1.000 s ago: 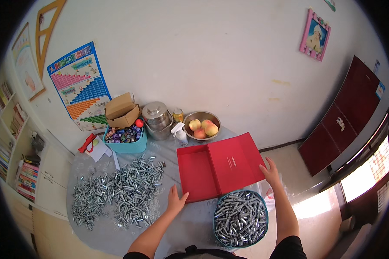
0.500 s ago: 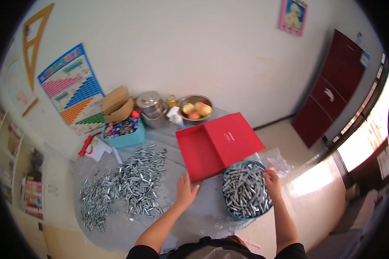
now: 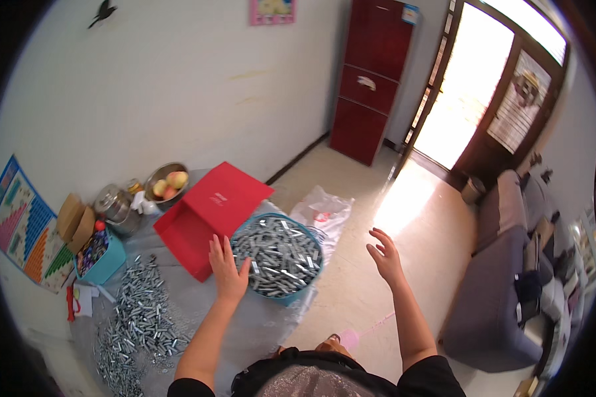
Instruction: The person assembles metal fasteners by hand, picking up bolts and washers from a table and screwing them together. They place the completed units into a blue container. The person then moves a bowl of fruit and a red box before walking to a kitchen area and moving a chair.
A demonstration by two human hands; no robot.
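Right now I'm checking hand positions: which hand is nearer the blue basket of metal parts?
Left. The left hand rests at the blue basket on its left rim; the right hand is raised over the floor, well to its right.

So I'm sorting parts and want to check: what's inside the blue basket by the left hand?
The blue basket is heaped with small silvery metal pieces. The left hand rests at its rim. Its bottom is covered by the heap.
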